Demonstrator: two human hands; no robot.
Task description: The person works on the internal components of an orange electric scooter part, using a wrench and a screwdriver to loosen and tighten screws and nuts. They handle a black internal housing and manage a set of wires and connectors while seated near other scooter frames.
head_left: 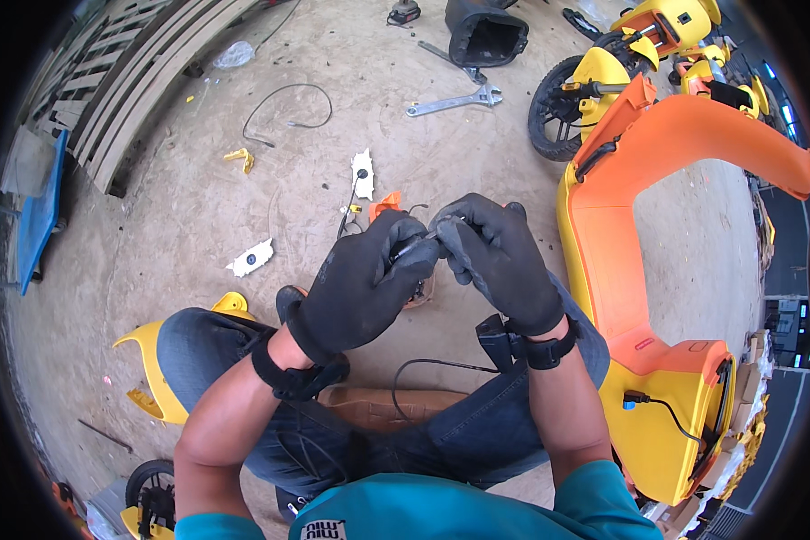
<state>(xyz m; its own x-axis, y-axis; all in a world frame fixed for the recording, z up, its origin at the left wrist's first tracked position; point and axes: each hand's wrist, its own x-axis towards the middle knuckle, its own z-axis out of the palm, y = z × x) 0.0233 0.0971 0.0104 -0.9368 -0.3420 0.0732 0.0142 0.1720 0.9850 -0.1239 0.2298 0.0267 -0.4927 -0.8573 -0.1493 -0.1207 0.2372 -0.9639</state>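
Fingers [420, 256] of the black-gloved left hand [360, 283] pinch a small dark connector [412, 247] at its left end, while the gloved right hand [499, 261] meets it from the other side, fingertips pressed together on a thin cable end at approx. the same spot. The part sits betw. both hands, above the person's knees, well off the floor; both hands touch it, neither nearer. Its long axis runs roughly left-right, tilted slightly up toward the right hand; which end is the mating face can't be told, gloves cover most of it. A black wire [432, 364] loops below the wrists, across the jeans. Beyond the knuckles on the dirt floor [198, 207]: a small orange part [385, 205], two white plastic pieces [362, 173], an adjustable wrench [454, 101]. At right, an orange-and-yellow scooter body shell [643, 270] stands just beside the right knee; a yellow fairing piece [153, 369] lies by the left knee.
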